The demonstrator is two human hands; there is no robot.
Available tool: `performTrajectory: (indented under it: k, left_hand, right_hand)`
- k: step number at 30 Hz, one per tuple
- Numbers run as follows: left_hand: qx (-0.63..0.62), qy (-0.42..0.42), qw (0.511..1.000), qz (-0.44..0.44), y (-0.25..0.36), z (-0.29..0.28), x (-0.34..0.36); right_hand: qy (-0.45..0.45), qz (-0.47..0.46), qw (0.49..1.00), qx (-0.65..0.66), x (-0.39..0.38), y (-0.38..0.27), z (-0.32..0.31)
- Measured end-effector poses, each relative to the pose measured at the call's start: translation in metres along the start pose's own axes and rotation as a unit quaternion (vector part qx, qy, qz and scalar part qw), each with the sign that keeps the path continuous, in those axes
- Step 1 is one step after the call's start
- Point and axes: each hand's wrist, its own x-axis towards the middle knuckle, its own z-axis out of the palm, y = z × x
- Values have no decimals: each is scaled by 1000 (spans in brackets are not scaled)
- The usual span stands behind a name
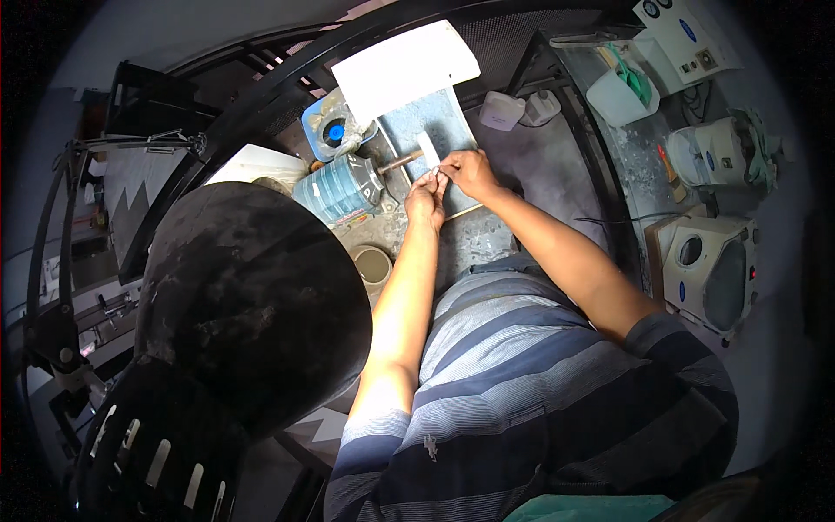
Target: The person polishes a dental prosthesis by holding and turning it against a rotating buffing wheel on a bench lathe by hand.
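A blue electric motor (335,190) lies on the bench with its metal shaft (400,162) pointing right. At the shaft's end is a white polishing wheel (428,150), seen nearly edge-on. Just below the wheel, my left hand (423,204) and my right hand (472,174) meet, their fingers closed in a pinch. Between the fingertips there seems to be a small pale piece (436,172), too small to name and mostly covered by the fingers. Behind the wheel, a shallow grey tray (416,120) sits under a tilted white panel (404,70).
A big black lamp shade (252,313) fills the left foreground. Beside the motor stand a blue container (311,130) with a plastic bag and a round beige pot (372,265). At right, a shelf carries a white tub (622,97) and a boxy machine (709,270).
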Motion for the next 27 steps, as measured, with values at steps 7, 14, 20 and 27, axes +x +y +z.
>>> performTrajectory:
  k: [7, 14, 20, 27]
  left_hand:
    - [9, -47, 999, 4, 4, -5, 0]
    - [326, -160, 901, 237, 39, -2, -75]
    - [472, -104, 779, 400, 59, 4, -113]
    - [448, -96, 754, 471, 75, 15, -145]
  right_hand:
    - [7, 3, 1000, 21, -2, -8, -1]
    - [30, -133, 984, 110, -21, -43, -30]
    - [-38, -120, 978, 168, -31, -62, -30]
    - [-91, 43, 974, -204, -15, 1, -2]
